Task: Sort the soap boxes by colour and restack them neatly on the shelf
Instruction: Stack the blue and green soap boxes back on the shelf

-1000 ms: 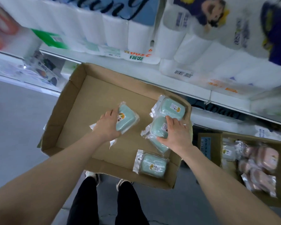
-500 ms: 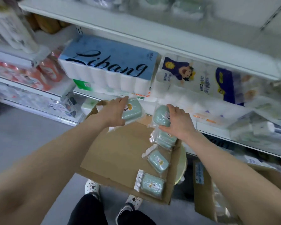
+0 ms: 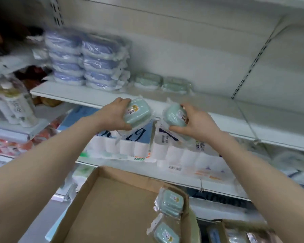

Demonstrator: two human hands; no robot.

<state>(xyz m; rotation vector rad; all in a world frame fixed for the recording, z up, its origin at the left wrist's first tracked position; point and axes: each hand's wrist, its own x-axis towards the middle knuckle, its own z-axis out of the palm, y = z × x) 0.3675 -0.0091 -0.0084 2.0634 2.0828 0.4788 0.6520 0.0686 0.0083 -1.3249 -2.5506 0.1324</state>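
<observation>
Soap boxes in transit: my left hand (image 3: pixel 115 114) clamps the left green box (image 3: pixel 137 114), my right hand (image 3: pixel 197 122) the right green box (image 3: pixel 174 116), both raised before the shelf (image 3: pixel 95 95). Green pile (image 3: pixel 162 83) at twelve o'clock, blue stacks (image 3: pixel 88 60) at ten: I judge green joins green.

Arms outstretched, left hand (image 3: pixel 112 114) and right hand (image 3: pixel 199 124) each curled in grip.

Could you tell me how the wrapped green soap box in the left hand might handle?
Probably light: the left hand alone holds up the plastic-wrapped green soap box. Its glossy wrap may slip. Its flat shape should stack, not roll.
</observation>
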